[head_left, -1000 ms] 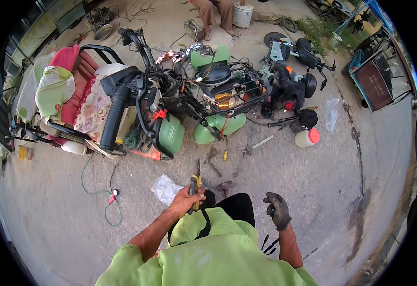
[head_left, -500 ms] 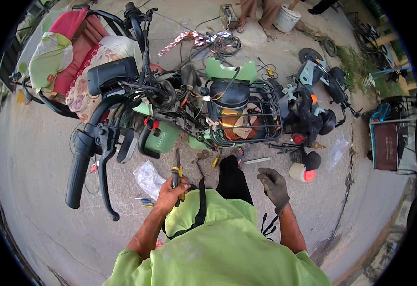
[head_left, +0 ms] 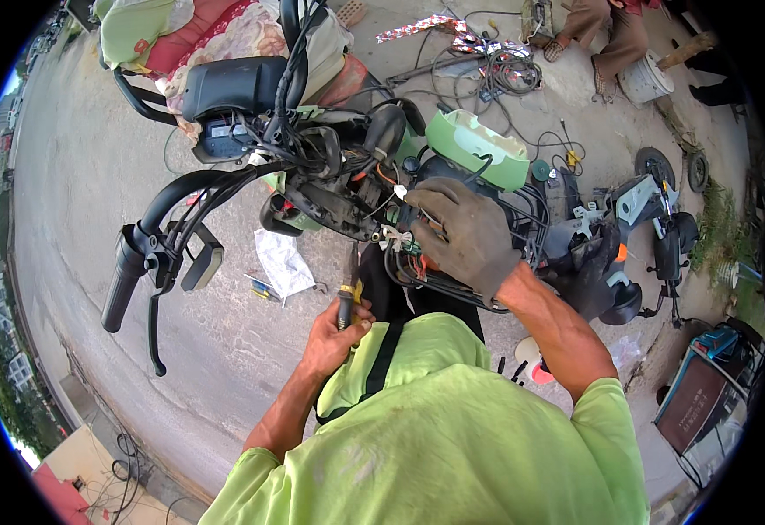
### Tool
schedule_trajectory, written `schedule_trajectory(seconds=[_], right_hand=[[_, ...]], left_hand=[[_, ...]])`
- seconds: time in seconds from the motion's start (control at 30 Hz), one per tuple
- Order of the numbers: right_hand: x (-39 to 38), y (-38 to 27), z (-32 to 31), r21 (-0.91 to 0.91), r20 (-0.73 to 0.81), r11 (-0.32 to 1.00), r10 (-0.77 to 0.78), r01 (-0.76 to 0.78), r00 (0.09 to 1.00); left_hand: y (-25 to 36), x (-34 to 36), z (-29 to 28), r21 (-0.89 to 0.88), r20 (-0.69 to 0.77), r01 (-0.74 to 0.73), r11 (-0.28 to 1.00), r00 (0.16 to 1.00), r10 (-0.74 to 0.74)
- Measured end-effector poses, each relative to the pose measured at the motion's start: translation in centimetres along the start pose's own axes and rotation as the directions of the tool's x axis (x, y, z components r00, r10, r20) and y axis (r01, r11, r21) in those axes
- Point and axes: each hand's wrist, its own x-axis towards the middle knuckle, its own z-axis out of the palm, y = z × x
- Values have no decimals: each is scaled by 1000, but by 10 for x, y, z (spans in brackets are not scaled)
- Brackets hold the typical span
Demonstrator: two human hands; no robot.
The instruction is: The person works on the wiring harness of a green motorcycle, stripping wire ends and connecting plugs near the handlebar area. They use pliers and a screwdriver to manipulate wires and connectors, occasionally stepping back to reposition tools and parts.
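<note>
My bare left hand (head_left: 337, 337) is closed around yellow-and-black pliers (head_left: 347, 302), their jaws pointing away from me, low in front of my body. My right hand (head_left: 465, 236), in a grey work glove, reaches over the black front basket (head_left: 531, 214) of a partly stripped electric scooter. Its fingers are apart and slightly bent, beside a white wire connector (head_left: 400, 191) and orange wires. The glove hides much of the basket. Exposed wiring and black parts (head_left: 330, 184) lie between the basket and the handlebar (head_left: 168, 206), whose grip (head_left: 120, 280) is at left.
A white plastic bag (head_left: 284, 262) lies on the concrete, with screwdrivers (head_left: 262, 289) beside it. A pale green cover panel (head_left: 478, 144) rests beyond the basket. Coiled cable (head_left: 513, 70) lies farther off, near a seated person's legs (head_left: 614, 44) and a white bucket (head_left: 645, 79). Another scooter (head_left: 662, 219) is at right.
My right hand has moved from beside my body, forward and left to the scooter's wiring and basket. My left hand still holds the pliers. The view has turned, shifting the scooter rightward.
</note>
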Motion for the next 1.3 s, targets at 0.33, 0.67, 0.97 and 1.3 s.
schedule_trajectory(seconds=[0.33,0.67,0.97,1.3], right_hand=[[2,33,32,-291,186,897,395,-334,899],[7,66,40,-102,207,903,430,-418,878],[13,71,28,-96,381,929,365,-356,849],[9,49,39,131,374,876,389,-463,842]], left_hand=[[4,78,-17,-92,144,-3,996,989,16],[11,116,23,-191,26,17,981,1000,-13],[15,115,68,-336,-99,-39,941,995,6],[15,152,83,-215,-384,-145,966,922,53]])
